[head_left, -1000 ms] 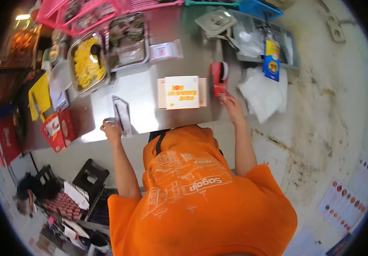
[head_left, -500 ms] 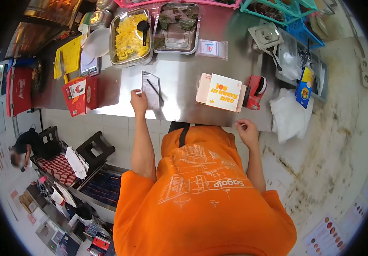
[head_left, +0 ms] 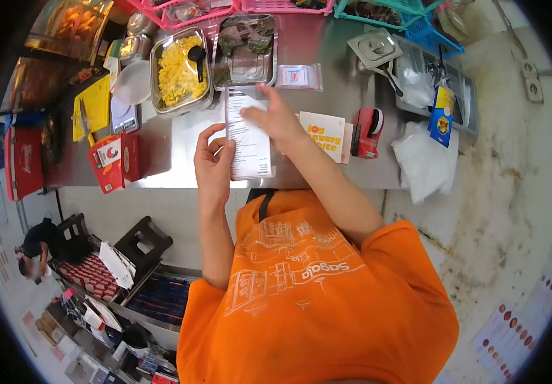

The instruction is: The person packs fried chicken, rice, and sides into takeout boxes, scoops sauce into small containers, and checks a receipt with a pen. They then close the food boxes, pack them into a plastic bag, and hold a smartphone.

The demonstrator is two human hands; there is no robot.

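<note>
A long white printed receipt point(head_left: 248, 144) is held up over the near edge of the steel table. My left hand point(head_left: 214, 160) has curled fingers and a thumb at the receipt's left edge. Across its upper right part lies my right hand point(head_left: 273, 120), thumb on the printed face and index finger stretched past the edge. Just right of that hand, a white and pink box point(head_left: 322, 131) with orange lettering is partly covered by my forearm. No pen shows in this view.
Behind stand a tray of yellow food point(head_left: 177, 67) and a tray of dark packets point(head_left: 244, 48). A red box point(head_left: 113, 163) sits left; a red dispenser-like tool point(head_left: 369, 131) and white plastic bags point(head_left: 424, 160) lie right. A person point(head_left: 39, 246) is at far left.
The receipt has been lifted from the table and turned toward me. My right hand has come from the table's front edge across to it. The pen that lay on it is out of sight.
</note>
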